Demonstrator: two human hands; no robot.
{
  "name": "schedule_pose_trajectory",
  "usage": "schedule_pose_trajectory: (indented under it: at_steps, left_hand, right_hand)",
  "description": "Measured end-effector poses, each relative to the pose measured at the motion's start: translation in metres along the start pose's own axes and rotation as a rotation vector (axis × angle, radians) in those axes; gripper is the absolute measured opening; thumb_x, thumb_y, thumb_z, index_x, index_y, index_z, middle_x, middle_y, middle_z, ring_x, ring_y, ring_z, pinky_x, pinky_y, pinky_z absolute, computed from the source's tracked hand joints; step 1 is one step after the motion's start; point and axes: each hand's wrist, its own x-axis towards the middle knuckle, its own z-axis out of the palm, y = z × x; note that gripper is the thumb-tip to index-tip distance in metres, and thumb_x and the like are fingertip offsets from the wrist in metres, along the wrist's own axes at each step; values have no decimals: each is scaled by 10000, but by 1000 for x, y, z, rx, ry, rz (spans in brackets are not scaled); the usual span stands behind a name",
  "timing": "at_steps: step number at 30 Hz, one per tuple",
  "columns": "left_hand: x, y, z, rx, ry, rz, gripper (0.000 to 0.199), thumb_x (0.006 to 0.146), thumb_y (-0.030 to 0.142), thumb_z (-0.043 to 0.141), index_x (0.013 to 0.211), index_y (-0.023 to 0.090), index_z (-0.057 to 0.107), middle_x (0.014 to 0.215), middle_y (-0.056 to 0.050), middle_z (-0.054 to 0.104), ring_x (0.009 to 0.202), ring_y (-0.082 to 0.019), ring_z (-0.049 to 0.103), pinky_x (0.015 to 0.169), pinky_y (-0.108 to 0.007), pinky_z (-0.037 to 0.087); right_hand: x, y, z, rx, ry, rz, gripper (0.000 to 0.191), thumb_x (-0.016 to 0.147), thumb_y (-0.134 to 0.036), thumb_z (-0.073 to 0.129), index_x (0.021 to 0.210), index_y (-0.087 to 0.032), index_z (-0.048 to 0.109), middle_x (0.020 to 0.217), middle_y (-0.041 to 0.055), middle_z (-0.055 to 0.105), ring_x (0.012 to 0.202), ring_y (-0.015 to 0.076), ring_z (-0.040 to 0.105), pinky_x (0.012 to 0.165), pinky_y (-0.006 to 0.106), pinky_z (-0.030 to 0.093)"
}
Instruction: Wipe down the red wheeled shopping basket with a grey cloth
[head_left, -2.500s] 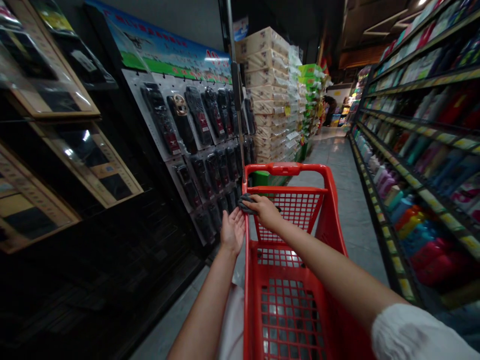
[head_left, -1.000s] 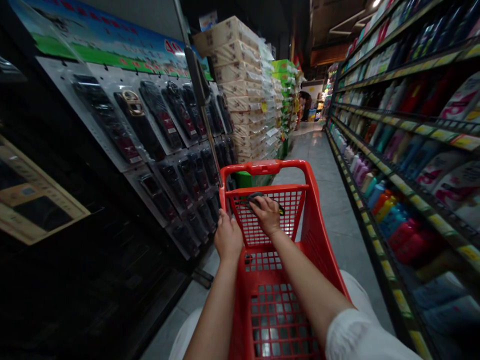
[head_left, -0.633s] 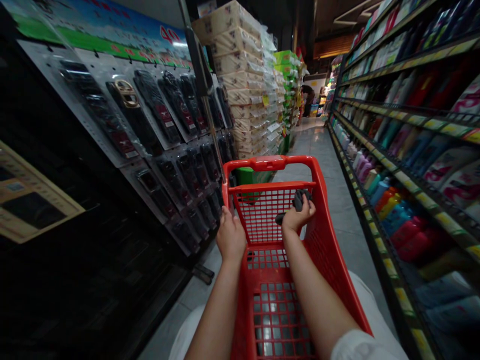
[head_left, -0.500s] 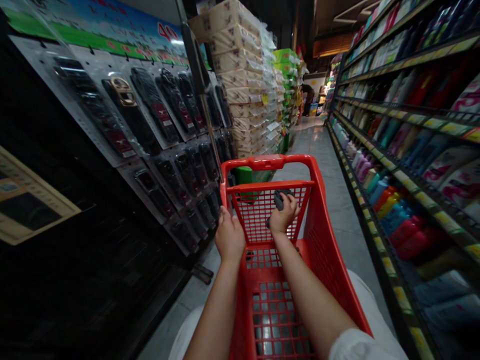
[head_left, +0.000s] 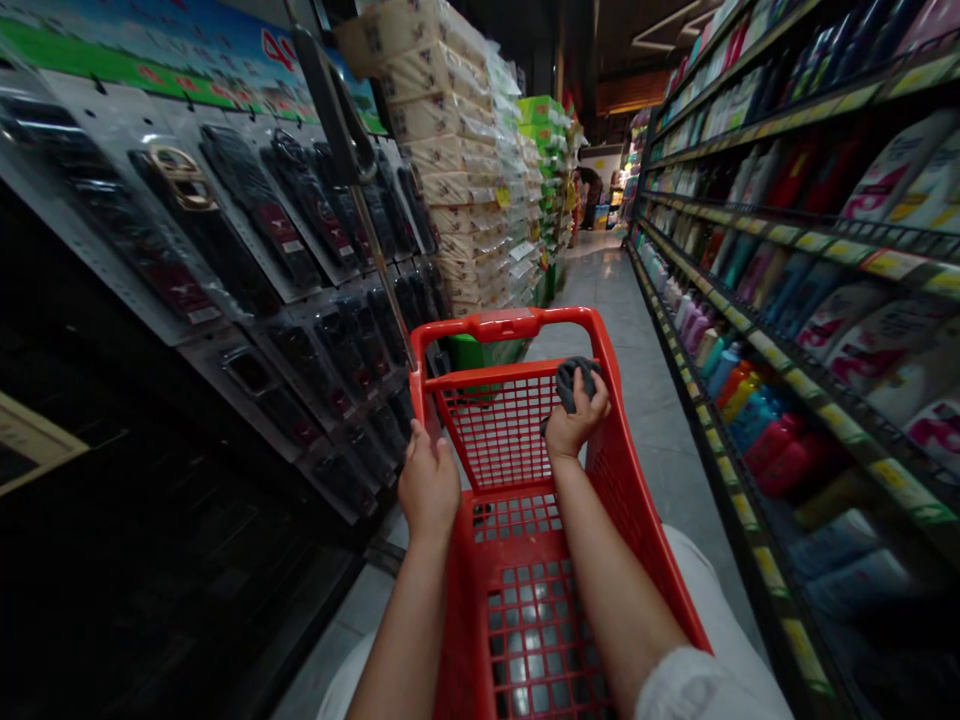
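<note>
While the right grip point(head_left: 576, 422) is grasping a bunched dark gray cloth point(head_left: 568, 384) just right of the frame's center, the fabric is bulging above and left of it, near the upper right of the red cart's point(head_left: 517, 550) lattice panel point(head_left: 495, 430). The left grip point(head_left: 430, 487) is resting at the cart's left rim; how tightly, I cannot tell. Square openings are piercing the smooth plastic, and shelves point(head_left: 814, 242) at right are holding bottles point(head_left: 776, 442).

Cart point(head_left: 630, 480): red throughout, square-grid openwork. Cloth point(head_left: 568, 378) near the cart's far right corner: dark grey. Sleeve point(head_left: 679, 685): white. Banner point(head_left: 217, 50): blue over green, red-lettered. Stacked packs point(head_left: 450, 150): beige, dark print. Shelf labels point(head_left: 892, 262): yellow and green.
</note>
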Motion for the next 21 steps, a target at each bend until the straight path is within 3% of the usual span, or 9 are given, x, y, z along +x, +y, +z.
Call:
schedule_pose_trajectory:
  at_steps: [3,6,8,10,13,16,21]
  left_hand:
    - [0,0,1,-18,1,0,596,959,266,409,1516,58,365,1521,-181,452,1341,-292,523,1091,-404,445]
    - [0,0,1,-24,-1,-11,595,960,274,407,1519,73,367,1528,-167,446,1346,-286,518,1098,-390,435]
    - [0,-1,1,-26,6,-17,594,955,276,416,1517,88,379,1526,-158,452,1337,-283,528,1094,-384,439]
    - [1,-2,2,-32,15,-14,593,950,277,422,1511,91,391,1521,-157,457,1325,-284,540,1089,-389,443]
    - [3,-5,4,-62,23,-4,595,945,287,430,1510,102,398,1512,-145,471,1320,-284,546,1101,-399,431]
    - [4,-6,4,-95,26,-13,592,950,302,423,1509,107,401,1511,-139,474,1334,-280,532,1120,-399,407]
    - [4,-5,3,-151,26,-26,576,969,314,388,1498,89,414,1518,-150,460,1363,-280,501,1134,-405,386]
  right_hand:
    - [-9,12,2,7,-25,10,541,769,-55,446,1236,-191,683,1297,118,577,1205,257,523,1070,520,394]
    - [-52,36,-2,-15,-14,126,483,798,-104,451,1211,-183,689,1252,142,595,1158,282,552,1008,566,439]
    - [-77,48,0,-22,60,210,450,821,-122,435,1187,-152,695,1195,170,596,1120,289,572,972,556,471]
    - [-86,51,6,-22,145,292,435,845,-148,435,1201,-125,683,1151,184,587,1083,292,584,948,536,494]
    - [-62,39,21,-1,175,400,483,865,-180,459,1322,-122,604,1193,186,544,1128,302,561,974,512,488]
    - [-30,21,25,29,17,429,565,874,-184,465,1436,-144,496,1308,195,462,1231,309,501,1036,487,449]
    - [-26,6,9,12,-91,243,477,847,-118,452,1281,-203,633,1259,126,513,1215,255,526,1062,454,424]
